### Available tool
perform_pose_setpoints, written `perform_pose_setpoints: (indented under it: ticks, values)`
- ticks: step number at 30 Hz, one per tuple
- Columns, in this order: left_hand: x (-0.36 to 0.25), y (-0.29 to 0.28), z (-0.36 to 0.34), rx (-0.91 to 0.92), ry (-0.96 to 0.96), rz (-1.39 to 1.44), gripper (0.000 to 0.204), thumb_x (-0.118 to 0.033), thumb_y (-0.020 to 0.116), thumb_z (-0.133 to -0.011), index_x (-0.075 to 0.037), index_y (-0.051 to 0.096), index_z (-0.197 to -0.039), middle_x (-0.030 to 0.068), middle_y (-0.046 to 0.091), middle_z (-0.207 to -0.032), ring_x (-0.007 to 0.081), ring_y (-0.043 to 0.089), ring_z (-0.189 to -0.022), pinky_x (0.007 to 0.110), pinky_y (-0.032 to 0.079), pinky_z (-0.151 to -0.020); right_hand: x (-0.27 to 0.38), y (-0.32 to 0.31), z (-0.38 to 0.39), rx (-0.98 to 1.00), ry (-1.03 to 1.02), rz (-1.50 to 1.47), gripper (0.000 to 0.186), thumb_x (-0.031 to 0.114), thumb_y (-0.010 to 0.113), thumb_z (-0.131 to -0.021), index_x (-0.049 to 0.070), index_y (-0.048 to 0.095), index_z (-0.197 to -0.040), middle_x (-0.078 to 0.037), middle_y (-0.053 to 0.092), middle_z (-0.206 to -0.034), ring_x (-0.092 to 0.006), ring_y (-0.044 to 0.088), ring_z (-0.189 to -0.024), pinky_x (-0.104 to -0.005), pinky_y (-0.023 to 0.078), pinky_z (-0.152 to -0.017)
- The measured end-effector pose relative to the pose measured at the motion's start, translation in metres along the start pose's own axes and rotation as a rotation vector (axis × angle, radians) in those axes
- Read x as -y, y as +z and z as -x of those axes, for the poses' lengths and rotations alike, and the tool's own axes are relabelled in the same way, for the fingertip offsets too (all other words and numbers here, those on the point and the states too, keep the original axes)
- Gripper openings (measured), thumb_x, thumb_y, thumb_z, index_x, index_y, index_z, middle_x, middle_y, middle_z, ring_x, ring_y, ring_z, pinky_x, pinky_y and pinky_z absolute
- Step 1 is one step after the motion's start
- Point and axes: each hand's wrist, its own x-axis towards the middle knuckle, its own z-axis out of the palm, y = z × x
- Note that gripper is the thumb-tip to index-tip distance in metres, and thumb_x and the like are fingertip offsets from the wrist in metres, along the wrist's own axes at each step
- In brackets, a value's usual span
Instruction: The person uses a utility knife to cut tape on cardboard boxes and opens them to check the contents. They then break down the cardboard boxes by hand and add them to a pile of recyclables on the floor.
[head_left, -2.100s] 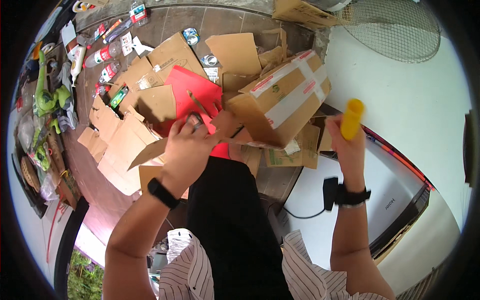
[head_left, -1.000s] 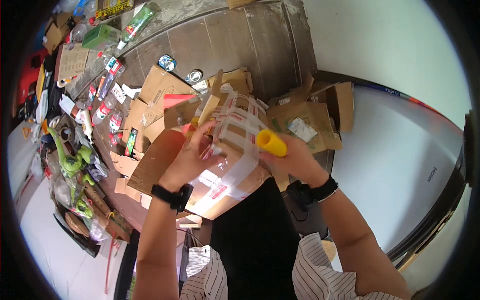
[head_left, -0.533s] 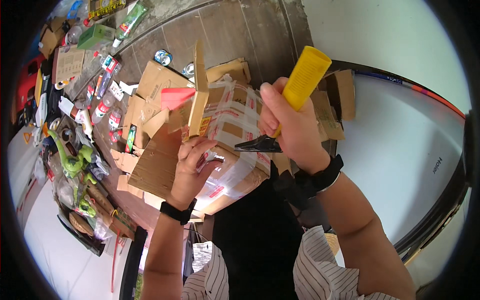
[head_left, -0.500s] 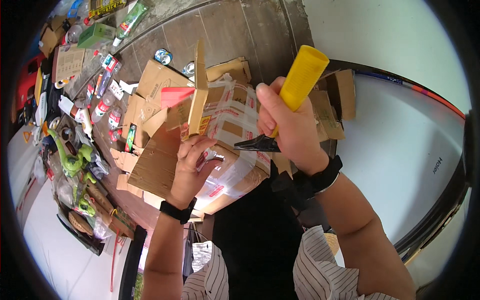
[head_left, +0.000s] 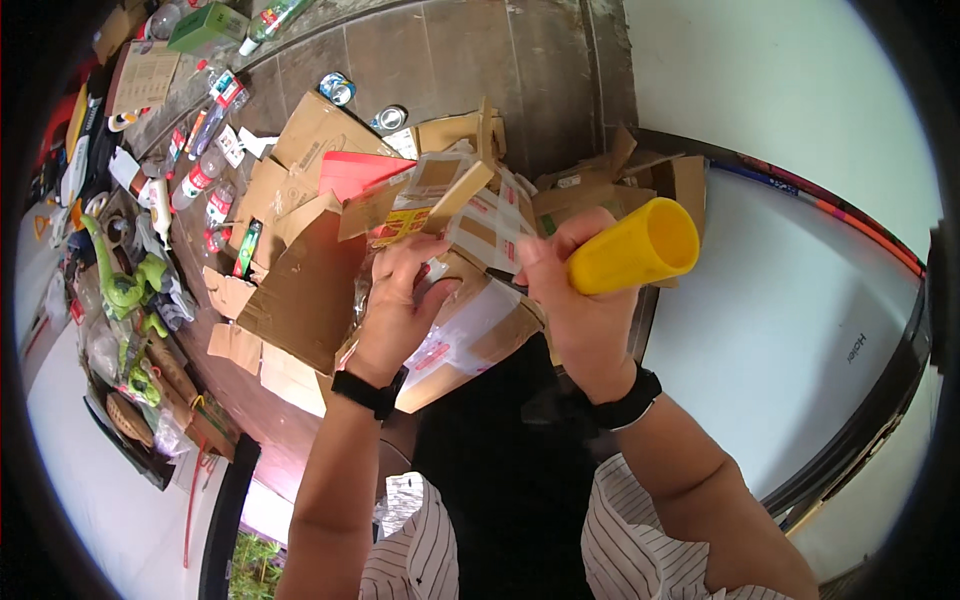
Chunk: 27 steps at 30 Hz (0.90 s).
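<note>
One bright-green plastic toy dinosaur (head_left: 120, 288) far left, amid clutter. Next, clear plastic bottles with red labels (head_left: 198, 180). Left hand (head_left: 400, 300): fingers bent, thumb apart, at a brown cardboard box bound in whitish tape (head_left: 490, 328), mid-scene before the wearer; grip, cannot tell from here. Right hand (head_left: 585, 310): wrapped round a dark-bladed tool with hollow yellow cylindrical handle (head_left: 640, 245), blade end by the box. Far right, large white panel (head_left: 780, 330).

The place resembles a cluttered storage or scrap-sorting area. Indicators: a taped box (head_left: 490, 320), loose cardboard (head_left: 312, 130), plastic bottles (head_left: 197, 182) and drink cans (head_left: 338, 88) about the brown floor (head_left: 470, 60).
</note>
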Motion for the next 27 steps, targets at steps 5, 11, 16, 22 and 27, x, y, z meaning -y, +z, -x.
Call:
perform_pose_setpoints:
  ticks: [5,11,16,22,27]
  values:
    - [0.013,0.001,0.006,-0.033,0.135,-0.214,0.046,-0.004,0.072,-0.073,-0.011,0.055,-0.115,0.0122,0.057,-0.116,0.0324,0.051,-0.104,0.039,0.041,-0.090,-0.009,0.017,0.003,0.202,-0.418,0.273,0.026,-0.001,0.072,-0.077,0.005,0.053,-0.094,0.000,0.053,-0.079,-0.0076,0.052,-0.067,-0.0225,0.043,-0.062]
    - [0.013,0.004,0.004,-0.110,0.037,-0.040,0.044,-0.004,0.070,-0.073,-0.011,0.055,-0.113,0.0104,0.058,-0.114,0.0331,0.052,-0.097,0.040,0.040,-0.089,-0.009,0.027,0.008,0.083,-0.335,0.411,0.022,-0.002,0.068,-0.080,0.005,0.051,-0.092,-0.001,0.051,-0.075,-0.0102,0.051,-0.064,-0.0251,0.045,-0.061]
    - [0.014,0.002,0.010,-0.155,-0.060,0.014,0.042,-0.003,0.070,-0.073,-0.011,0.056,-0.113,0.0107,0.058,-0.111,0.0330,0.052,-0.096,0.040,0.042,-0.087,-0.018,0.021,0.004,-0.027,-0.061,-0.127,0.018,0.000,0.068,-0.083,0.009,0.053,-0.089,0.002,0.051,-0.081,-0.0056,0.053,-0.065,-0.0193,0.042,-0.058]
    - [0.022,0.003,0.011,-0.156,-0.115,0.063,0.041,-0.005,0.069,-0.075,-0.011,0.056,-0.113,0.0114,0.058,-0.112,0.0331,0.051,-0.097,0.041,0.041,-0.089,-0.029,0.030,0.002,0.038,-0.096,-0.125,0.021,-0.001,0.069,-0.082,0.008,0.051,-0.088,0.001,0.050,-0.083,-0.0067,0.053,-0.067,-0.0198,0.042,-0.059]
    - [0.025,0.000,0.012,-0.164,-0.070,0.021,0.043,-0.007,0.069,-0.076,-0.012,0.055,-0.116,0.0117,0.057,-0.112,0.0352,0.051,-0.102,0.042,0.039,-0.091,-0.015,0.049,0.002,0.096,-0.116,0.130,0.013,0.002,0.059,-0.089,0.007,0.047,-0.089,-0.001,0.048,-0.071,-0.0091,0.049,-0.063,-0.0244,0.043,-0.060]
